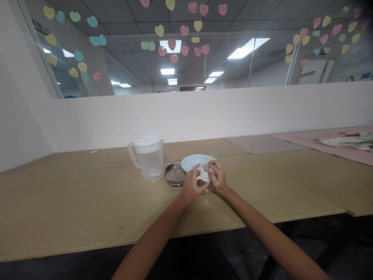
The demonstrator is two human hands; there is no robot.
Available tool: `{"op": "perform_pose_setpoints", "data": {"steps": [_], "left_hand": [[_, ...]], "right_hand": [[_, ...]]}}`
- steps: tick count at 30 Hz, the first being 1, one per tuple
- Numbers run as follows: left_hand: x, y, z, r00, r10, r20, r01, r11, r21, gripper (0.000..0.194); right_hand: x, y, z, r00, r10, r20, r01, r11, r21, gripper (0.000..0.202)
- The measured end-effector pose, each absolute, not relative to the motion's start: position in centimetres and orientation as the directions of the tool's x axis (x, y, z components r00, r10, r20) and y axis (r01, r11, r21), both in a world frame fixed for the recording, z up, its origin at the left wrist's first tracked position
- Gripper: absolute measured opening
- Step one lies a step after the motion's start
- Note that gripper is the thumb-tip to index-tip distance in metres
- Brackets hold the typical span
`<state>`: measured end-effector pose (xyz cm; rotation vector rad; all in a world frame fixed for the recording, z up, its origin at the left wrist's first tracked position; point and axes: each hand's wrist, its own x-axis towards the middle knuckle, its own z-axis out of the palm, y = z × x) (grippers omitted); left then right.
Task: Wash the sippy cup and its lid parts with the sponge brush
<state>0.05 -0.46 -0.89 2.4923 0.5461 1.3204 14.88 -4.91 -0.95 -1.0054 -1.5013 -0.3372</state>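
Between my hands, upright at the tabletop, stands a baby bottle [205, 174] with a white collar, a pale teat on top and a clear body. My left hand [191, 186] is closed around its left side, thumb across the front. My right hand [218, 178] grips the collar and teat from the right with bent fingers. Just behind the bottle sits a pale blue-white bowl [194, 160], partly hidden by my hands. To the left, a round metal dish [171, 181] holds a clear, cup-like piece [178, 171].
A translucent plastic pitcher [150, 161] with its handle to the left stands left of the dish. A pink cloth [344, 149] with a patterned fabric [349, 142] lies far right on the wooden table [87, 210]. Behind rises a white wall [180, 116] below windows.
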Motion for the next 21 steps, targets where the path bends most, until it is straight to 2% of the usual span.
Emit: {"op": "perform_pose_setpoints", "data": {"steps": [4, 7, 12, 17, 21], "left_hand": [[0.1, -0.6, -1.1, 0.492, 0.476, 0.729, 0.205, -0.877, 0.434, 0.052], [0.1, -0.5, -1.2, 0.497, 0.500, 0.709, 0.208, -0.862, 0.463, 0.046], [0.1, -0.5, -1.1, 0.506, 0.529, 0.681, 0.186, -0.838, 0.513, 0.047], [0.1, -0.6, -0.8, 0.498, 0.529, 0.687, 0.191, -0.840, 0.508, 0.053], [0.1, -0.8, -0.5, 0.503, 0.546, 0.671, 0.204, -0.829, 0.521, 0.046]], "right_hand": [[14.6, -5.0, -0.9, 0.137, 0.399, 0.907, 0.742, 0.565, -0.361, 0.023], [14.6, -5.0, -0.9, 0.148, 0.385, 0.911, 0.757, 0.548, -0.355, 0.022], [14.9, -4.7, -1.5, 0.293, 0.328, 0.898, 0.706, 0.559, -0.435, 0.029], [15.0, -4.1, -1.9, 0.328, 0.365, 0.871, 0.661, 0.570, -0.488, 0.021], [15.0, -3.7, -1.9, 0.375, 0.393, 0.840, 0.628, 0.559, -0.542, 0.023]]}}
